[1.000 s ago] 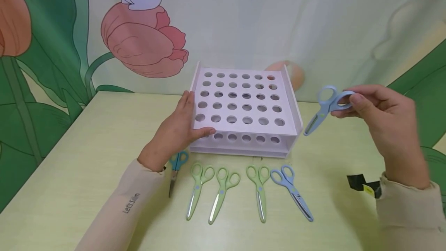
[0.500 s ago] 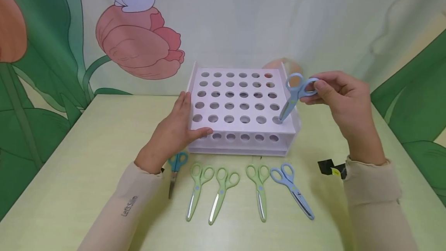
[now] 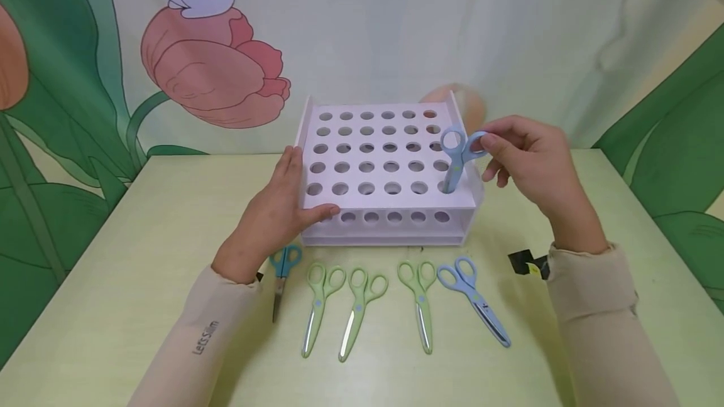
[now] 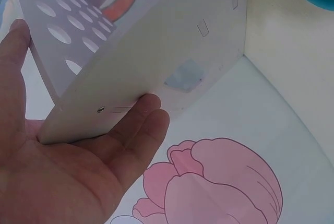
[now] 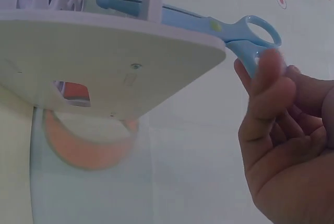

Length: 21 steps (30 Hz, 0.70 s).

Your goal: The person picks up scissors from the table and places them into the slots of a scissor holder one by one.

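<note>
Between thumb and fingers, my right hand pinches one handle loop of light blue scissors. Their blade points down into the front right hole of a white two-tier rack, handles above the top shelf. In the right wrist view the blade of the scissors extends below the top shelf, behind the rack's side panel. My left hand rests against the rack's left side, fingers extended along the panel and thumb across the front edge. The left wrist view shows those fingertips on the outer panel.
On the pale table before the rack lie teal scissors, left green scissors, middle green scissors, right green scissors and another light blue pair of scissors. A flower-print backdrop hangs behind.
My right hand has brought the light blue scissors leftward from beside the rack and lowered the blade into the front right hole. My left hand stays at the rack's left side.
</note>
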Available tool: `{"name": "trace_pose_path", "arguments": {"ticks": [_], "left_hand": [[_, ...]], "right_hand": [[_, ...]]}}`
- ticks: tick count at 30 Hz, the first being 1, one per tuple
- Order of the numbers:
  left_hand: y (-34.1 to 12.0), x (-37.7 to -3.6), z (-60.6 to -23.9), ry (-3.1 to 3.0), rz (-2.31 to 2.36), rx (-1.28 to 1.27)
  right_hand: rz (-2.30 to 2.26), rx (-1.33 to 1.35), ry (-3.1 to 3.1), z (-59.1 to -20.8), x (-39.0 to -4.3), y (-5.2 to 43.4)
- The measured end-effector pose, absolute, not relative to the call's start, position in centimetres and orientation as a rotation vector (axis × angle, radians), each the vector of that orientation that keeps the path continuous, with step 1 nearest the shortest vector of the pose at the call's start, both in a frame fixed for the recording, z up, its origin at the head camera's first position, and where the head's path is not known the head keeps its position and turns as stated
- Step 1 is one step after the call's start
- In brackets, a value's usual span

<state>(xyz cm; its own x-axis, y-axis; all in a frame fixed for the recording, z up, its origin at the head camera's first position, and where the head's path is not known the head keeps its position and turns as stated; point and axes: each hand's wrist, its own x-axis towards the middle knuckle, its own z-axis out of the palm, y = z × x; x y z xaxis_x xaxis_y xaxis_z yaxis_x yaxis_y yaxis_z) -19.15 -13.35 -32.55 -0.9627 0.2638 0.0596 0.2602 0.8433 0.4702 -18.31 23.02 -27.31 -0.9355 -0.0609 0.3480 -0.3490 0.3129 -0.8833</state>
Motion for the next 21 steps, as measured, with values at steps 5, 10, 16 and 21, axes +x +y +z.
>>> {"name": "trace_pose_path", "arguments": {"ticks": [5, 10, 16, 21], "left_hand": [[-13.39, -19.21, -32.58, 3.01, 0.763, 0.435], [-13.46, -19.23, -32.62, 3.012, 0.769, 0.433], [-13.44, -19.2, -32.62, 3.015, 0.775, 0.439], [-13.43, -19.12, -32.6, 3.019, 0.773, 0.445]], "right_hand": [[1.544, 0.302, -2.463, -27.57, -18.38, 22.8], [1.492, 0.279, -2.549, -27.61, -18.32, 22.43], [1.441, 0.243, -2.67, -27.7, -18.32, 22.23], [1.378, 0.252, -2.747, -27.84, -18.43, 22.17]]}}
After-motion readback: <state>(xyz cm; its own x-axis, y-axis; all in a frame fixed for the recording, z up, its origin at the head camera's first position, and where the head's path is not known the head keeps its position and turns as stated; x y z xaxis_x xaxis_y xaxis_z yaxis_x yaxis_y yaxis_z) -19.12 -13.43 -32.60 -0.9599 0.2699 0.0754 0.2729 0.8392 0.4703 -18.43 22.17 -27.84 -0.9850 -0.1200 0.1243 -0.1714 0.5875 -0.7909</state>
